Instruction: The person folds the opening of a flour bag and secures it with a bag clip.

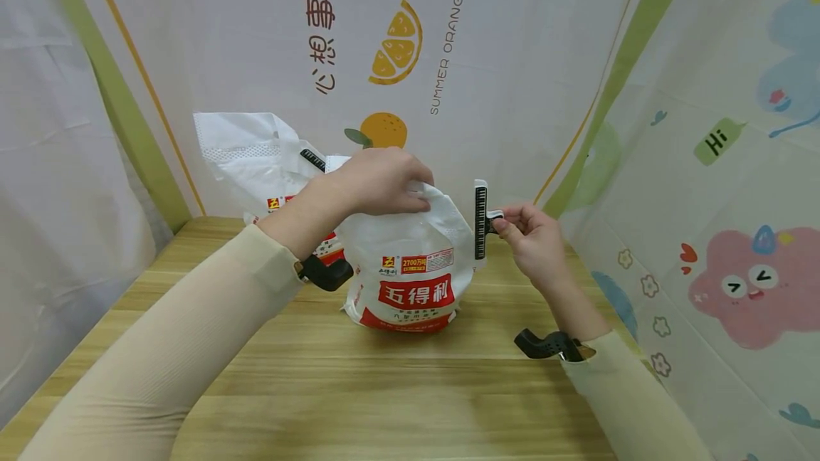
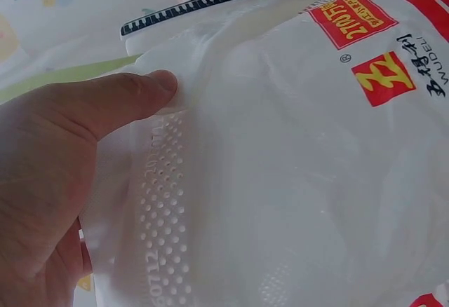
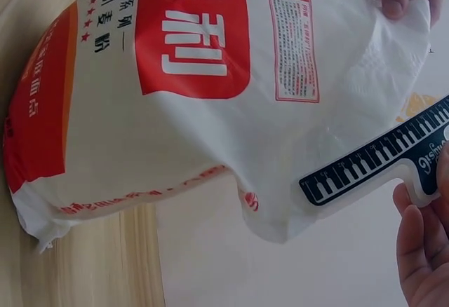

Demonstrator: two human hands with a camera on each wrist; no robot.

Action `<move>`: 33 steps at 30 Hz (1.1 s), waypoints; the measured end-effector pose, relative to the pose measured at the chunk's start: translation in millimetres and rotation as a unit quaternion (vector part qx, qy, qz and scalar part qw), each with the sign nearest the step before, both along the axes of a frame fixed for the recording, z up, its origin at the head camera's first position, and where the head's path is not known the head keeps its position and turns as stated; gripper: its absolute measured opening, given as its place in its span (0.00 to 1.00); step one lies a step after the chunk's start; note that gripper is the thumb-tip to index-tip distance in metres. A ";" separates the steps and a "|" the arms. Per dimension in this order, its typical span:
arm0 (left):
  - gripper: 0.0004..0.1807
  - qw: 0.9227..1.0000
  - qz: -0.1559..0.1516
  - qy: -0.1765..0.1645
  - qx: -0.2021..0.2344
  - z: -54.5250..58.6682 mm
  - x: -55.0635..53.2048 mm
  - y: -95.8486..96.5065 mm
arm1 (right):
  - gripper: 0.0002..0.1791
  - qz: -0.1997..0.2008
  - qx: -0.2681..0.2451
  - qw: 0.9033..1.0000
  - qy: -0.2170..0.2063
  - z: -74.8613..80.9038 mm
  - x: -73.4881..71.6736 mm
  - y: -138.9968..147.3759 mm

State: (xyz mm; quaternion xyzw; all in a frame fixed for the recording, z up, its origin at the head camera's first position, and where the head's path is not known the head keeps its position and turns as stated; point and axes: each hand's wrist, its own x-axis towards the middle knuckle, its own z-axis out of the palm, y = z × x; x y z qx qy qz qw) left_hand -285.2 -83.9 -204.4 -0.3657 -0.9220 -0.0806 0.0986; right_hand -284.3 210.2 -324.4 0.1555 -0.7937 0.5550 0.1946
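Note:
A white and red flour bag stands on the wooden table, its label facing me. My left hand grips the folded top edge of the bag; in the left wrist view the thumb presses on the white plastic beside a dotted seam. My right hand pinches the handle of a black and white piano-key clip between thumb and fingers. The clip is upright at the bag's upper right edge, and in the right wrist view its long bar overlaps the bag's corner.
Behind and left of my left arm stands a second flour bag, with another piano-key clip near its top. The wooden table ends at printed curtains at the back and on both sides.

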 end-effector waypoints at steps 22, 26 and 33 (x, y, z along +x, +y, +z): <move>0.10 1.000 0.014 0.009 -0.003 -0.5 2.8 0.3 | 0.05 0.010 0.128 0.991 0.041 3.9 1.8 -23.2; 0.09 1.000 0.015 0.018 0.003 -0.2 3.4 -0.8 | 0.05 0.014 0.138 0.989 0.043 6.5 2.2 -24.8; 0.07 0.999 0.004 0.028 0.015 -1.6 3.8 -0.3 | 0.03 0.020 0.159 0.985 0.058 8.1 1.2 -27.8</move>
